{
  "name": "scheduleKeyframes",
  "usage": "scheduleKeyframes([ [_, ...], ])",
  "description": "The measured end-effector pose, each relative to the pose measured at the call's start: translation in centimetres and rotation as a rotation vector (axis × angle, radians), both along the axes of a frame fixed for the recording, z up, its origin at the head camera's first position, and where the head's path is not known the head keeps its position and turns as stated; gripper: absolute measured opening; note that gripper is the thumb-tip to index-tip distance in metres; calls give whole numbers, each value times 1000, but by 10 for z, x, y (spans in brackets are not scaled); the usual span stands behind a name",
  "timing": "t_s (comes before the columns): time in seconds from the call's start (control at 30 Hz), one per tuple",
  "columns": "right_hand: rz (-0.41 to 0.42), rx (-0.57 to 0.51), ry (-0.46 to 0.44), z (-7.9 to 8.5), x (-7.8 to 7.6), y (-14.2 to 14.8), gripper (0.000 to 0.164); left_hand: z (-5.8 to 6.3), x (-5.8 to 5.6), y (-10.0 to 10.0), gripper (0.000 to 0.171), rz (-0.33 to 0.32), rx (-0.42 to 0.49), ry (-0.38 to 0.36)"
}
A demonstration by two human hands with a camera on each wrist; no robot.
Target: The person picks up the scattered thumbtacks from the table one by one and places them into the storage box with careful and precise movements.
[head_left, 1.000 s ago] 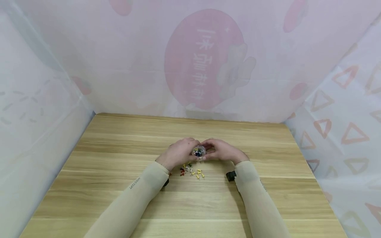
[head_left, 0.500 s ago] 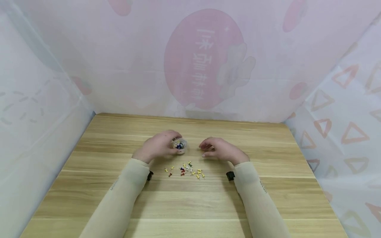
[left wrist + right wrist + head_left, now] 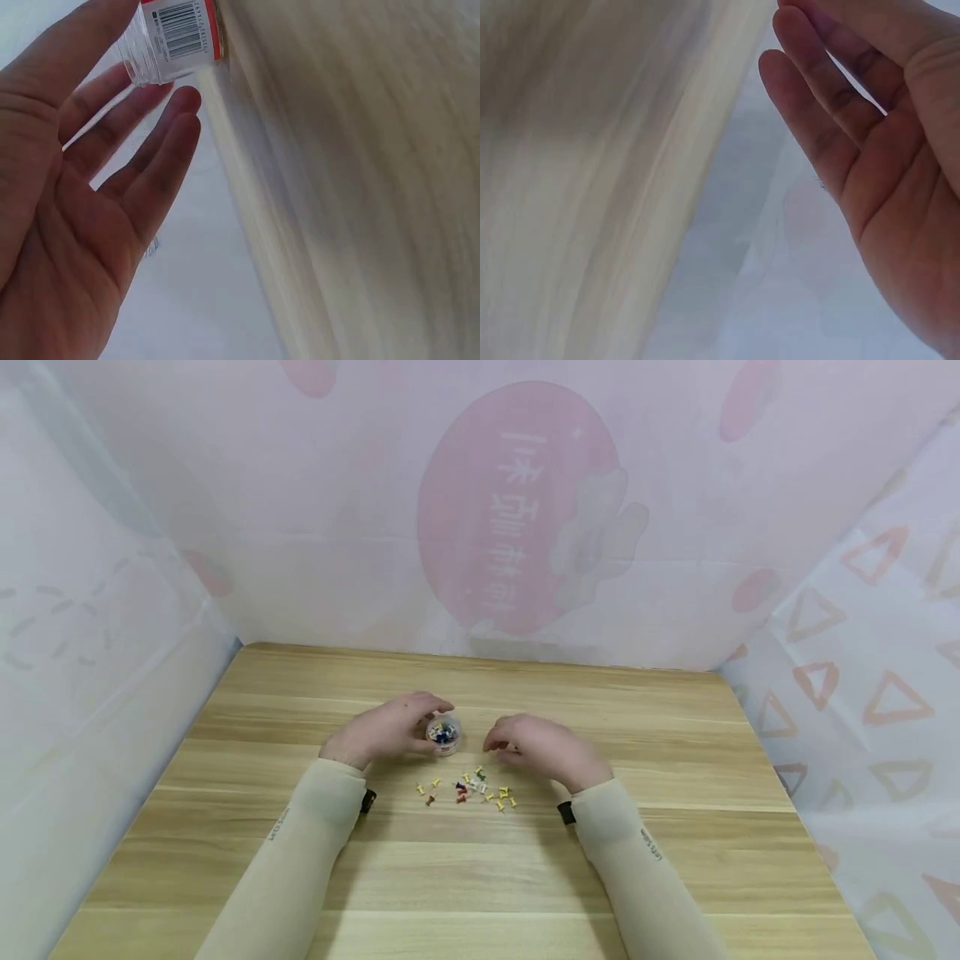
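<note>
A small clear plastic jar point(image 3: 443, 736) of mixed pushpins stands on the wooden table. My left hand point(image 3: 386, 728) is around its left side, thumb at the near side and forefinger reaching past the far side. In the left wrist view the jar point(image 3: 180, 37) shows a barcode label with a red edge, and the fingers point(image 3: 161, 176) lie loose and spread beside it. My right hand point(image 3: 543, 747), empty, hovers right of the jar with relaxed, slightly bent fingers. Loose yellow, red, white, blue and green pushpins point(image 3: 472, 787) lie scattered in front of both hands.
The wooden table point(image 3: 450, 877) reaches back to a pale pink printed sheet point(image 3: 360, 568). More printed sheets point(image 3: 862, 693) hang at the sides. A black wrist strap point(image 3: 367, 801) shows below the left sleeve, and another strap point(image 3: 566, 812) below the right.
My left hand has carried the jar leftward, away from the right hand, and its grip has loosened. Scattered pins on the left came into view. The right hand has shifted slightly left.
</note>
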State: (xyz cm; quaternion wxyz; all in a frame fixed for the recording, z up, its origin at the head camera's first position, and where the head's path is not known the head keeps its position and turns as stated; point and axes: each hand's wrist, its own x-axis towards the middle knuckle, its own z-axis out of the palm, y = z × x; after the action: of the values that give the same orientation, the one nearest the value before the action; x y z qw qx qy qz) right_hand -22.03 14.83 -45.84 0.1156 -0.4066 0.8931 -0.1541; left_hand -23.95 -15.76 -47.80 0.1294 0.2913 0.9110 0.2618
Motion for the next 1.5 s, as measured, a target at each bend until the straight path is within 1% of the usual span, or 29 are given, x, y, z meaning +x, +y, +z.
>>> scheduleKeyframes([
  [0.13,67,39,86,-6,4,-13,14,-2,1,1,71,-19,38,-49],
  [0.23,92,57,125,-13,8,-20,13,-3,1,4,66,-16,39,-61],
  [0.37,94,65,151,-20,12,-25,13,-4,3,8,63,-2,47,-62],
  [0.5,80,71,169,-23,12,-26,11,-3,3,11,61,22,81,-88],
  [0.63,76,74,178,-24,11,-24,14,-3,3,13,58,37,119,-122],
  [0.73,67,71,163,-24,10,-23,16,-4,4,14,57,46,128,-127],
  [0.8,56,71,147,-24,10,-22,15,-4,4,15,57,54,123,-118],
  [0.9,43,73,134,-24,8,-22,15,-4,5,17,57,81,120,-118],
  [0.97,29,73,126,-24,8,-21,13,-3,6,19,58,106,124,-132],
  [1.07,-5,53,98,-24,8,-20,10,-2,7,20,59,155,144,-176],
  [1.17,-66,9,44,-21,9,-20,10,-3,8,21,60,192,170,-221],
  [1.3,-155,-74,-26,-18,10,-21,13,-5,8,21,60,211,196,-253],
  [1.4,-209,-134,-61,-16,10,-22,15,-6,8,21,60,214,200,-262],
  [1.5,-258,-197,-119,-15,11,-23,14,-5,8,22,61,209,195,-261],
])
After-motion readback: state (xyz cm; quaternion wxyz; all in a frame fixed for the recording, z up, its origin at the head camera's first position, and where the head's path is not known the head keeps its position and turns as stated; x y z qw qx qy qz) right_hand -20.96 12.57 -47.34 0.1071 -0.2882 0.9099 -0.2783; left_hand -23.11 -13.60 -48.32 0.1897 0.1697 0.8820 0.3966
